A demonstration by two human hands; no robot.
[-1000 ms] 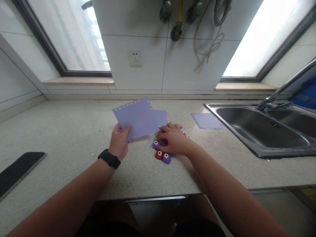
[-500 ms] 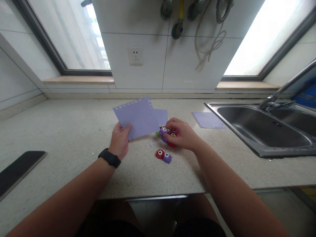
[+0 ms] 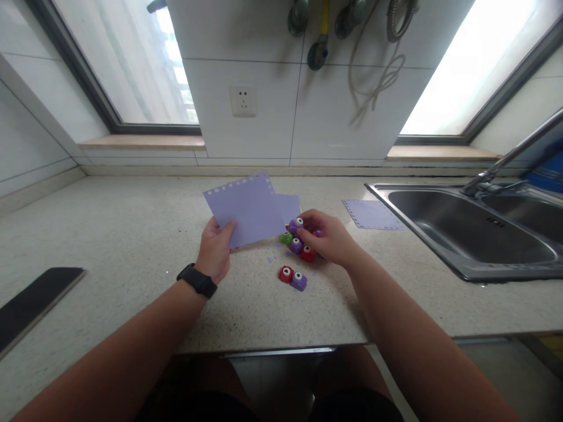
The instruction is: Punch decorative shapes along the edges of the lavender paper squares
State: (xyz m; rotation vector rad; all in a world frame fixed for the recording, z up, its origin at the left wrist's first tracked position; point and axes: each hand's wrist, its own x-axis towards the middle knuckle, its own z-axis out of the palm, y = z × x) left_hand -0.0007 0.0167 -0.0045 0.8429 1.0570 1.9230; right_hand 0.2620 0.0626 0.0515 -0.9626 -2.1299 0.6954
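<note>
In the head view, the left hand (image 3: 214, 249) is left of centre, its thumb pressed on top of the lower edge of a lilac sheet (image 3: 246, 211) and its other fingers largely hidden beneath, so the sheet is gripped. This sheet lies tilted near the middle of the frame, with a row of small cut-outs along its top edge and a few more down its upper right side. A plain lilac sheet (image 3: 289, 205) shows from behind its right side. Just right of centre, the right hand (image 3: 328, 237) has thumb and fingers closed around a purple punch (image 3: 296, 226) with a round white top; how the farther fingers are bent cannot be told. Close below that hand sit a green punch (image 3: 286, 238), a second purple punch (image 3: 295, 246) and a red punch (image 3: 308, 254). Nearer the bottom of the frame, apart from this group, a lower red punch (image 3: 285, 274) and a lower purple punch (image 3: 299, 281) lie side by side. Lilac paper bits (image 3: 271, 257) are scattered left of the punches on the speckled counter (image 3: 132, 234). Farther right, an edge-punched lilac sheet (image 3: 372, 214) lies flat beside the steel sink (image 3: 466, 225). A dark flat object (image 3: 37, 302) rests at lower left, and a black watch (image 3: 197, 281) circles the left wrist.
</note>
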